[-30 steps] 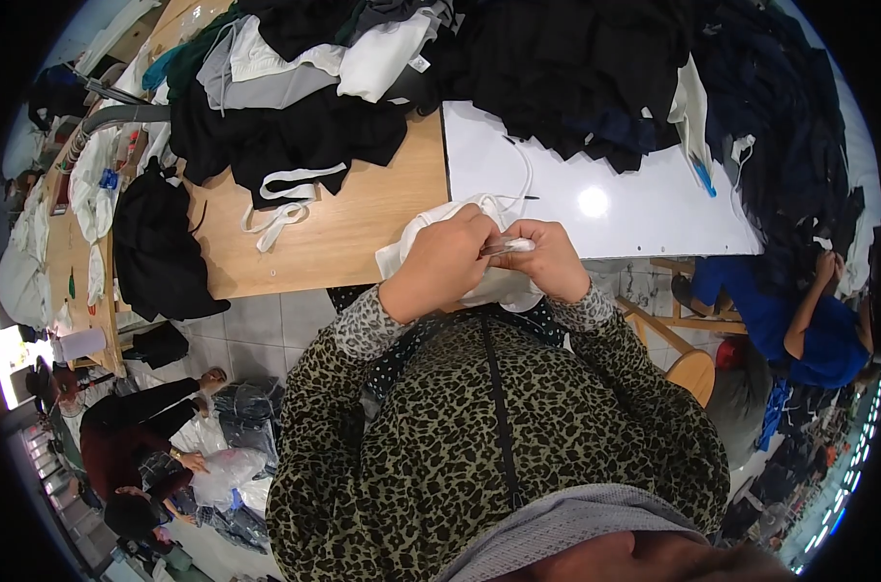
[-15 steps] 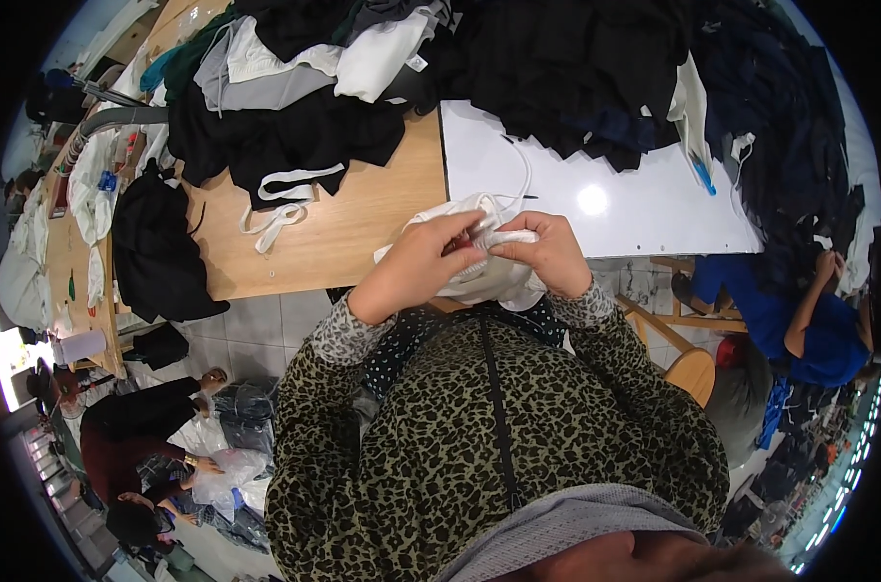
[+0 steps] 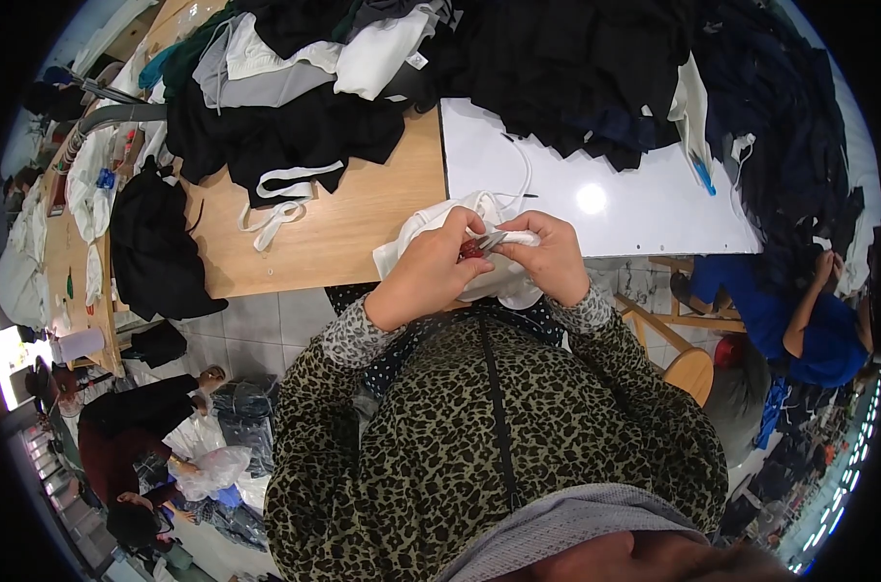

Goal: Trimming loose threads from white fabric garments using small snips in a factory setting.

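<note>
We see, largest first, the bench (image 3: 363,218), its bare wood running off toward ten o'clock from the hands; on its far side, from twelve to one o'clock, sits a heap of black garments (image 3: 566,73); nearer, from one to three o'clock, we have a glossy white board (image 3: 654,209); the white garment (image 3: 392,260) lies bunched at the bench's near edge, under and between both hands, its lower part dropping past that edge at six o'clock; our left hand (image 3: 423,267) comes in from seven o'clock, thumb and forefinger curled closely around a small tool; our right hand (image 3: 554,254) comes in from five o'clock, thumb and fingers pinched together on a folded edge of the white garment; a white cord (image 3: 530,173) loops away toward one o'clock; smallest of all is that red-handled tool (image 3: 471,249), its metal end pointing to about two o'clock, away from the left hand and right beside the pinched fold; the left hand is thus nearest its handle, the right nearest its tip; whether metal and cloth actually touch, we cannot tell.
</note>
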`<action>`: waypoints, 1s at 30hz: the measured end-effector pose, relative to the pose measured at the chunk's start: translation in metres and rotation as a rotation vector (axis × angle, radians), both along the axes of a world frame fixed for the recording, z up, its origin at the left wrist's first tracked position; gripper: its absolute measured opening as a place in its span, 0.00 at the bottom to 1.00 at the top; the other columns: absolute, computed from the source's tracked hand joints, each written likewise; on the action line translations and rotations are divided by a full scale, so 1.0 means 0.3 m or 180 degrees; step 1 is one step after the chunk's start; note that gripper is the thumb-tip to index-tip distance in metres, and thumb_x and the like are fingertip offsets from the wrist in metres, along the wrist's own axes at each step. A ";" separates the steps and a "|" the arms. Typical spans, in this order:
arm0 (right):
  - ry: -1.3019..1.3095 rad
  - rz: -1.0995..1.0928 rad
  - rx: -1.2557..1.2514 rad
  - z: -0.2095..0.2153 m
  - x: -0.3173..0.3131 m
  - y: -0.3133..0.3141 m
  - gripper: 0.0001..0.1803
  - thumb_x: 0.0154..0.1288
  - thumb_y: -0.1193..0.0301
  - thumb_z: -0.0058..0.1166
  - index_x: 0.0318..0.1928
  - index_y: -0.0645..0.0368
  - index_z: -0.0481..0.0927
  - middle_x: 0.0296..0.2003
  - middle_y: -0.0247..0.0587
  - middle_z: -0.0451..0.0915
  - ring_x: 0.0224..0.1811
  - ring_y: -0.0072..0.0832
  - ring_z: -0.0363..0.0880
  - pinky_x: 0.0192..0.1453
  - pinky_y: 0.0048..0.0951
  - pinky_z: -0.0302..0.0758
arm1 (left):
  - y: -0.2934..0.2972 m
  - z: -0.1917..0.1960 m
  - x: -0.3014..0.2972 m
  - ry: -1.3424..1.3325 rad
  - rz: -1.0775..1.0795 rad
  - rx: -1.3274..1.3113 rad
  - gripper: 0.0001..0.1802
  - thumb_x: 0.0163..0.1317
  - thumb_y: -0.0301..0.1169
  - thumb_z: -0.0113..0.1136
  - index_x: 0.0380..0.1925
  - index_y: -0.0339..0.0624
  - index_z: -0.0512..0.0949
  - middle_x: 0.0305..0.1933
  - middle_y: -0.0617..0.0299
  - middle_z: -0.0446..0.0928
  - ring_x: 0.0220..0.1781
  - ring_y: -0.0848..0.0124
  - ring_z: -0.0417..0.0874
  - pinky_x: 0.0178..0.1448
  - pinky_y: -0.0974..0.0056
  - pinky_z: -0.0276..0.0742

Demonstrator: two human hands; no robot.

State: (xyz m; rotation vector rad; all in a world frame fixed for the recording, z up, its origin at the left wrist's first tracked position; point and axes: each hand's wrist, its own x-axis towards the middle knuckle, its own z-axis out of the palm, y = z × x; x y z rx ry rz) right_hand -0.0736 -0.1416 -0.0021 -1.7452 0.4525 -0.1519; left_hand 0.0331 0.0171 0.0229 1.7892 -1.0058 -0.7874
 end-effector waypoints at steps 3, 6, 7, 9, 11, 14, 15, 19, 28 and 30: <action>-0.0016 0.0025 -0.0035 0.002 -0.001 -0.001 0.11 0.49 0.75 0.63 0.34 0.66 0.80 0.29 0.40 0.81 0.31 0.20 0.76 0.36 0.20 0.72 | 0.000 -0.005 0.001 0.0105 -0.0001 -0.0029 0.18 0.55 0.28 0.62 0.40 0.36 0.64 0.31 0.48 0.78 0.34 0.57 0.81 0.39 0.61 0.74; -0.0004 0.0036 -0.0043 0.003 -0.003 -0.003 0.11 0.49 0.75 0.63 0.34 0.65 0.80 0.30 0.40 0.81 0.31 0.20 0.76 0.36 0.20 0.72 | 0.002 -0.004 0.004 0.0300 0.0118 -0.0049 0.18 0.54 0.28 0.62 0.40 0.36 0.64 0.31 0.48 0.78 0.34 0.59 0.81 0.38 0.62 0.74; -0.0007 0.0023 0.0012 0.003 -0.003 -0.003 0.11 0.49 0.75 0.63 0.34 0.65 0.80 0.30 0.39 0.81 0.31 0.20 0.76 0.36 0.20 0.72 | 0.006 -0.001 0.008 0.0421 0.0148 -0.0011 0.18 0.54 0.28 0.62 0.40 0.36 0.64 0.31 0.48 0.78 0.34 0.59 0.81 0.39 0.63 0.74; -0.0011 0.0009 0.0067 0.002 -0.004 -0.005 0.11 0.49 0.75 0.64 0.34 0.65 0.80 0.30 0.39 0.81 0.31 0.19 0.76 0.36 0.20 0.71 | 0.007 0.007 0.009 0.0543 0.0175 0.0027 0.18 0.55 0.28 0.62 0.40 0.37 0.64 0.32 0.48 0.78 0.34 0.60 0.81 0.39 0.63 0.74; 0.0058 0.0018 0.0124 0.003 -0.007 -0.007 0.10 0.50 0.76 0.63 0.35 0.66 0.80 0.30 0.38 0.81 0.32 0.19 0.76 0.37 0.20 0.72 | 0.005 0.013 0.007 0.0411 0.0046 0.0049 0.18 0.55 0.27 0.62 0.40 0.37 0.64 0.32 0.49 0.78 0.34 0.61 0.81 0.38 0.64 0.74; 0.0016 0.0067 0.0224 0.019 -0.005 -0.001 0.10 0.50 0.77 0.63 0.35 0.66 0.80 0.30 0.37 0.81 0.33 0.18 0.76 0.38 0.19 0.72 | 0.005 -0.022 0.005 0.0523 0.0012 -0.0003 0.18 0.54 0.26 0.62 0.40 0.38 0.64 0.31 0.51 0.78 0.33 0.64 0.80 0.38 0.65 0.73; 0.0018 0.0063 0.0222 0.023 -0.005 -0.003 0.10 0.50 0.77 0.63 0.35 0.66 0.80 0.30 0.37 0.81 0.33 0.18 0.76 0.38 0.19 0.72 | 0.005 -0.026 0.006 0.0525 0.0008 -0.0004 0.18 0.54 0.26 0.62 0.40 0.38 0.64 0.31 0.51 0.78 0.33 0.64 0.80 0.38 0.65 0.73; 0.0016 0.0092 0.0497 0.022 -0.013 -0.018 0.10 0.50 0.79 0.62 0.35 0.66 0.80 0.31 0.36 0.81 0.34 0.18 0.76 0.40 0.19 0.72 | 0.020 -0.026 0.017 0.0724 0.0308 -0.0208 0.20 0.54 0.27 0.64 0.41 0.38 0.64 0.31 0.53 0.78 0.33 0.67 0.79 0.38 0.66 0.73; -0.0179 0.0128 0.0930 0.006 -0.025 -0.030 0.10 0.50 0.81 0.62 0.35 0.66 0.80 0.32 0.37 0.81 0.35 0.19 0.76 0.42 0.19 0.72 | 0.052 -0.012 0.002 -0.0016 0.0251 -0.0170 0.19 0.54 0.25 0.62 0.43 0.38 0.64 0.31 0.55 0.78 0.33 0.67 0.80 0.37 0.67 0.74; -0.0189 0.0131 0.0992 0.009 -0.026 -0.029 0.10 0.50 0.82 0.62 0.35 0.66 0.80 0.32 0.37 0.81 0.35 0.19 0.76 0.42 0.19 0.72 | 0.051 -0.019 -0.006 -0.0177 0.0215 -0.0213 0.19 0.53 0.28 0.63 0.42 0.39 0.65 0.30 0.52 0.79 0.32 0.59 0.82 0.34 0.63 0.75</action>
